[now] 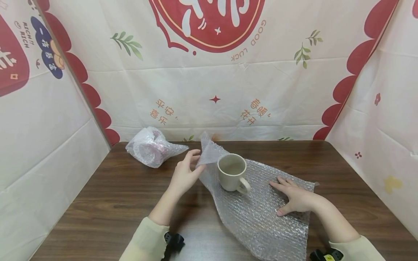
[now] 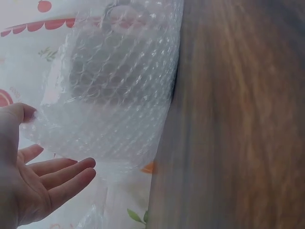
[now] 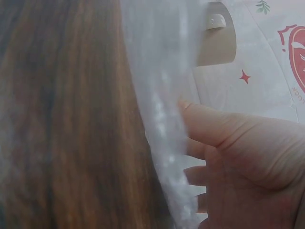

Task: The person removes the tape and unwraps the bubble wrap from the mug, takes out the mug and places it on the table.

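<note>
Mug (image 1: 228, 179) stands upright on a spread sheet of bubble wrap (image 1: 261, 221), near its far left end, sides uncovered. At the sheet's raised corner, the left hand (image 1: 184, 174) has thumb and fingers parted; the right hand (image 1: 298, 197) lies wide on the wrap, right of the mug. Wrapping this mug looks barely begun, with every fold undone. Farther left on the table (image 1: 98, 203), 1 bundle (image 1: 151, 148) is already enclosed.
</note>
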Tool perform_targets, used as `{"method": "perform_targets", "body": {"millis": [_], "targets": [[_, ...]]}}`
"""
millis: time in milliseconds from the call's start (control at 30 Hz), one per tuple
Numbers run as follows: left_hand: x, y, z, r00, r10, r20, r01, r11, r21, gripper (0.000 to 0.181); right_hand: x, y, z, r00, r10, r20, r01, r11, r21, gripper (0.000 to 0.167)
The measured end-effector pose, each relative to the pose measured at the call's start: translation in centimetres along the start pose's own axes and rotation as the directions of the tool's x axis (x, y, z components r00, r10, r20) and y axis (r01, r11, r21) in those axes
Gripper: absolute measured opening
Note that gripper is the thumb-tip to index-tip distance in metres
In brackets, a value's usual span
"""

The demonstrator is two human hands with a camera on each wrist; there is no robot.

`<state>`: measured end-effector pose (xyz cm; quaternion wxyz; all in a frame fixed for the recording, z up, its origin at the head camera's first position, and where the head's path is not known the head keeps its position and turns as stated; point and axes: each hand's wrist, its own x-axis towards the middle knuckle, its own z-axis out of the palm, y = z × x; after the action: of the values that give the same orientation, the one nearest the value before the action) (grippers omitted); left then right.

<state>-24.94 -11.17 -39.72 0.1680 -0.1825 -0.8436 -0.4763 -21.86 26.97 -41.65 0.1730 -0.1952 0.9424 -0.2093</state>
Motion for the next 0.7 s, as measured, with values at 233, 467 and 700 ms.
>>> {"method": "perform_targets", "body": {"millis": [233, 467, 700], "targets": [[-0.4, -0.6, -1.8, 0.998, -0.056, -0.025, 0.056, 0.998, 0.002, 0.045, 0.0, 0.1, 0.1, 1.0, -0.001, -0.001, 0.001, 1.0, 0.008, 0.104], [-0.6, -1.2, -3.7, 0.996, -0.084, -0.027, 0.084, 0.996, 0.009, 0.053, -0.1, 0.2, 0.1, 1.0, -0.01, -0.005, 0.01, 1.0, 0.003, 0.103], [-0.9, -1.7, -5.4, 0.992, -0.128, -0.021, 0.129, 0.987, 0.097, 0.086, 0.0, 0.2, 0.1, 1.0, -0.009, -0.008, 0.009, 1.0, 0.0, 0.104]]}}
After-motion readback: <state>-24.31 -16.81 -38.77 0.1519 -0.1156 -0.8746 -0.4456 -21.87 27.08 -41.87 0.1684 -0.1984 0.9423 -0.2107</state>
